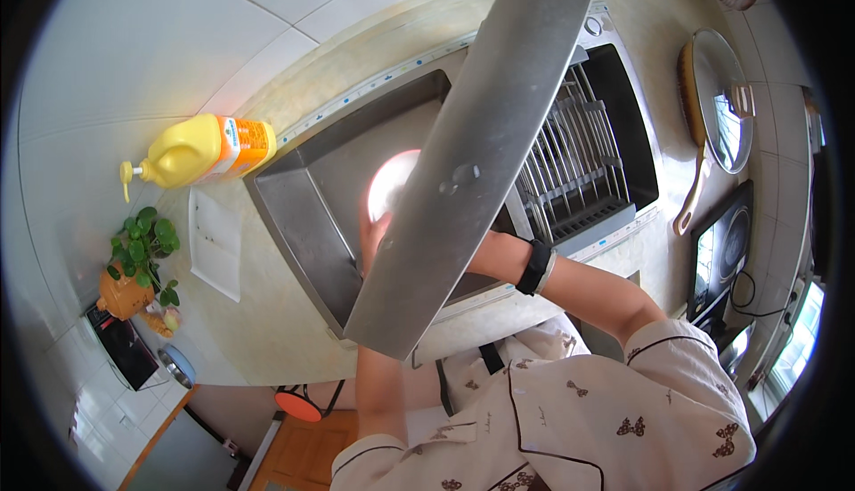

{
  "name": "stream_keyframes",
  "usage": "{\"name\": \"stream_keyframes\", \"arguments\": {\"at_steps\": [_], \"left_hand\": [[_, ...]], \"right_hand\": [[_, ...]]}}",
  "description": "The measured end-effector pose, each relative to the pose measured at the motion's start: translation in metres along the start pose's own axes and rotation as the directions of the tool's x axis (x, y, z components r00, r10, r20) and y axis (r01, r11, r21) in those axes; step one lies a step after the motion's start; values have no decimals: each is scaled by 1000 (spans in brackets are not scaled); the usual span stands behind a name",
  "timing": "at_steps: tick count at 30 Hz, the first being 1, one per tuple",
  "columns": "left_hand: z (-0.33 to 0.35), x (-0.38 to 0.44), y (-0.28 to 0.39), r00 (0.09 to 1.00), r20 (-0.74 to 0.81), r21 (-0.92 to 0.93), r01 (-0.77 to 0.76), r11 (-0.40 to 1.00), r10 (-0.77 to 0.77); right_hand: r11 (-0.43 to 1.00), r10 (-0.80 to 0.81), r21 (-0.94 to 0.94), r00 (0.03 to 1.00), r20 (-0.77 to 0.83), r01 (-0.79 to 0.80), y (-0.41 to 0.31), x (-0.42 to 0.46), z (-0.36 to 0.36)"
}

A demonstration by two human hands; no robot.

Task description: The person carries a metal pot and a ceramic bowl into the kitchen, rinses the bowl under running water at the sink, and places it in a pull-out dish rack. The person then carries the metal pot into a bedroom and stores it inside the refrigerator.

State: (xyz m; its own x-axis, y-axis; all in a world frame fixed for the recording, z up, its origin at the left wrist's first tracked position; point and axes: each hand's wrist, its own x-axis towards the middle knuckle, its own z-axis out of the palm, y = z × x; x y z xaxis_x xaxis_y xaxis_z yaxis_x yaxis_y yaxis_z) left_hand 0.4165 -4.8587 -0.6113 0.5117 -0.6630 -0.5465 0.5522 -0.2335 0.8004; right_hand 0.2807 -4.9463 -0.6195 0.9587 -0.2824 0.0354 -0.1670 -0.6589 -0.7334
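Observation:
Over the steel sink basin (374, 130), my left hand (374, 234) is on the lower left edge of a round white dish (391, 184), its fingers partly hidden. A wide, flat, grey metal piece (481, 137) with water drops on it crosses the view close to the camera, covering part of the dish. From the right comes my right forearm, with a black wristband (534, 267) at the wrist; the right hand itself is out of sight behind the metal. What the right hand touches does not show.
A metal dish rack (574, 157) stands over the right basin. A yellow pump bottle (200, 150) lies left in the view, above a white tray (215, 244) and a potted plant (137, 250). Farther right are a glass-lidded pan (721, 100) and an induction cooktop (725, 244).

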Motion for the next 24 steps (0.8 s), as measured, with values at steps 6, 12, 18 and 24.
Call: {"name": "stream_keyframes", "arguments": {"at_steps": [6, 12, 18, 24], "left_hand": [[-20, 9, -25, 994, 52, -46, 93, 995, -91], [-29, 15, -51, 983, 128, -249, 161, 955, -132], [-12, 12, -39, 991, 62, -131, 127, 983, -120], [-6, -5, -47, 980, -2, -30, 201, 979, -201]], "right_hand": [[970, -30, -239, 999, 39, 39, 15, 0, -1], [986, -152, -109, 940, -304, 124, -10, 8, -3], [991, 60, -126, 997, 50, -53, 14, -9, -17], [939, 240, 302, 943, -231, -165, 4, 13, 13]]}}
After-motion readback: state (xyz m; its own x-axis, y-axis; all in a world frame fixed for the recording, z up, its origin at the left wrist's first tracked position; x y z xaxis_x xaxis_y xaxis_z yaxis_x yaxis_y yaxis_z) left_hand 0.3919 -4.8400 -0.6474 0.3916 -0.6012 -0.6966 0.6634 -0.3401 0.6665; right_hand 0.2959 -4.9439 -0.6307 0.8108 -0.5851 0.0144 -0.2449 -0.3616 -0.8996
